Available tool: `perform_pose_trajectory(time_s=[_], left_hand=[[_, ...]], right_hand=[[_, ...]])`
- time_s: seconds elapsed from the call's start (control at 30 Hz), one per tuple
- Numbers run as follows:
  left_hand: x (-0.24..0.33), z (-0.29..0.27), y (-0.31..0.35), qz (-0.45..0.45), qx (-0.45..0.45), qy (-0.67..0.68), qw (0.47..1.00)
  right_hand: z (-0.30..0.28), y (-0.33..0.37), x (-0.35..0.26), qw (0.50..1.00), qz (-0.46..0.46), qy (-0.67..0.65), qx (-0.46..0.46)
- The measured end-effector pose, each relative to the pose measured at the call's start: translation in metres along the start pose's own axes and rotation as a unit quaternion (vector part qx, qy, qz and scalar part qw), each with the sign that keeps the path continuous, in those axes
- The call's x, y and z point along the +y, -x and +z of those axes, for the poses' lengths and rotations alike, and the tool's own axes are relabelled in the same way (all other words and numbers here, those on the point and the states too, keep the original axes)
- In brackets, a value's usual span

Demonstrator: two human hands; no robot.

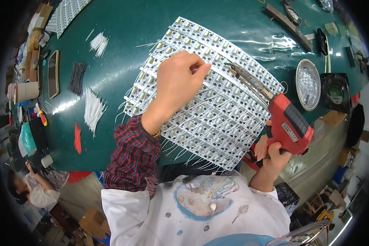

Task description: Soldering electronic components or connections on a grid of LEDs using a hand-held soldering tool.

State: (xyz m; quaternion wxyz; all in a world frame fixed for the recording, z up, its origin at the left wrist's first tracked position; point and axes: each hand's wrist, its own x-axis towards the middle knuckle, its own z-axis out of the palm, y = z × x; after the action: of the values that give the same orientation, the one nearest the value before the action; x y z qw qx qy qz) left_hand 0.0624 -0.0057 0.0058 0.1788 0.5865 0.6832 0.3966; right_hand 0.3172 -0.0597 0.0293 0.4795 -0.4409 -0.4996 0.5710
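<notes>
Phone at left, black fan at right, co-worker lower left, cardboard boxes

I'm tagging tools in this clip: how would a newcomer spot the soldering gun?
On the green table, mid-view, is a white circuit-board panel. At its right edge, the person's right hand grips the soldering gun. Its red-and-black body and long metal nose, pointing up-left, set it apart from the oval dish beyond.

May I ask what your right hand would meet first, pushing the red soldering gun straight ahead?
The soldering gun in the right hand would probably meet the circuit boards first, close beside the left hand; depth is unclear.
</notes>
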Motion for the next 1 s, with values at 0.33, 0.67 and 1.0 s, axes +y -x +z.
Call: perform_pose_trajectory(time_s=[0.33, 0.67, 1.0], left_hand=[[0.029, 0.002, 0.012, -0.012, -0.017, 0.047, 0.999], [0.022, 0.013, 0.014, -0.035, -0.018, -0.01, 0.999], [0.017, 0.02, 0.016, 0.029, 0.021, -0.046, 0.998]], right_hand=[[-0.015, 0.008, -0.007, 1.0, 0.0, -0.017, -0.005], [-0.004, 0.008, -0.006, 1.0, 0.006, -0.002, 0.006], [-0.006, 0.002, 0.005, 0.999, 0.03, -0.004, -0.02]])
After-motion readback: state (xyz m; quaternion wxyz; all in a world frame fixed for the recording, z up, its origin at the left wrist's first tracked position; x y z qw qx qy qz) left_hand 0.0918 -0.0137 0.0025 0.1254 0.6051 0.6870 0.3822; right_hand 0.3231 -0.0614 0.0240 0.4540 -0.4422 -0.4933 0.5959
